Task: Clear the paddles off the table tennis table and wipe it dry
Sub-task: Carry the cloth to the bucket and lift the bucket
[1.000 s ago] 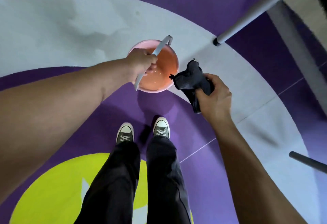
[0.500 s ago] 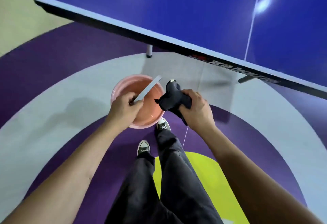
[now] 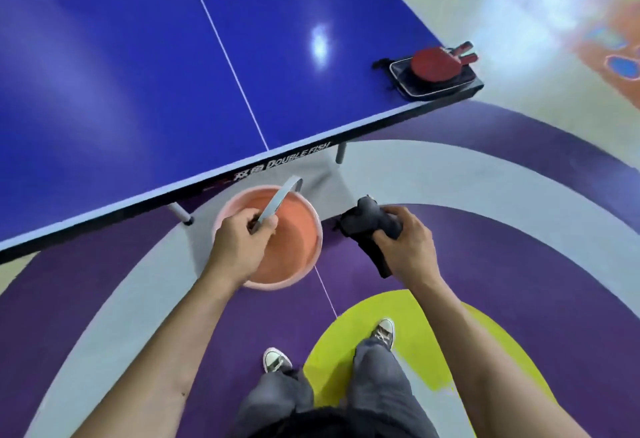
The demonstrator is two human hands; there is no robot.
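The blue table tennis table [image 3: 138, 57] fills the upper left, its near edge running diagonally just ahead of me. Two red paddles [image 3: 437, 63] lie stacked on a black case [image 3: 412, 86] at the table's near right corner. My left hand [image 3: 239, 247] grips the grey handle [image 3: 277, 202] of a pink bucket [image 3: 291, 240], which hangs just below the table edge. My right hand [image 3: 405, 243] holds a bunched dark cloth [image 3: 363, 226] beside the bucket.
Grey table legs [image 3: 180, 212] stand under the near edge. The floor is painted in purple, grey and yellow-green arcs [image 3: 433, 333]. My shoes [image 3: 277, 361] and dark trousers show at the bottom.
My view has swung right along the table, bringing the corner with the paddles into sight. The bucket and cloth stay gripped and have come closer to the table edge.
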